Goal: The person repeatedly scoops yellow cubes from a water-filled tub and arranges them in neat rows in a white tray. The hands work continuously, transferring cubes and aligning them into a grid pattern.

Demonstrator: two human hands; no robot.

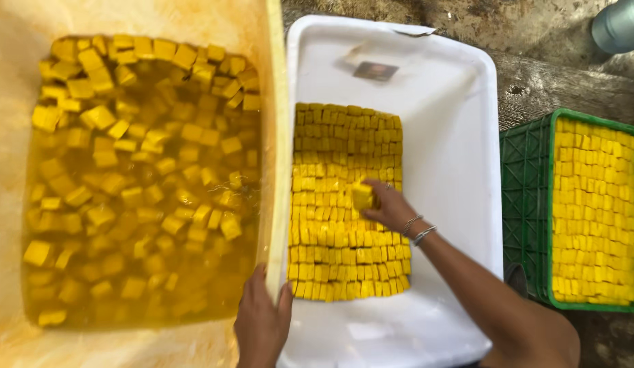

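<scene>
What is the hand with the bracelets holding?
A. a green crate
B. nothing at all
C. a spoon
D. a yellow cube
D: the right hand, wearing bracelets, grips one yellow cube above the neat rows of cubes in the white tray.

A small food-making workshop is suggested: a stained vat [10, 170] of yellow liquid, a white tray [453, 136] of packed yellow cubes [330, 157] under the fingers [375, 197], a filled green crate [521, 177] beyond.
</scene>
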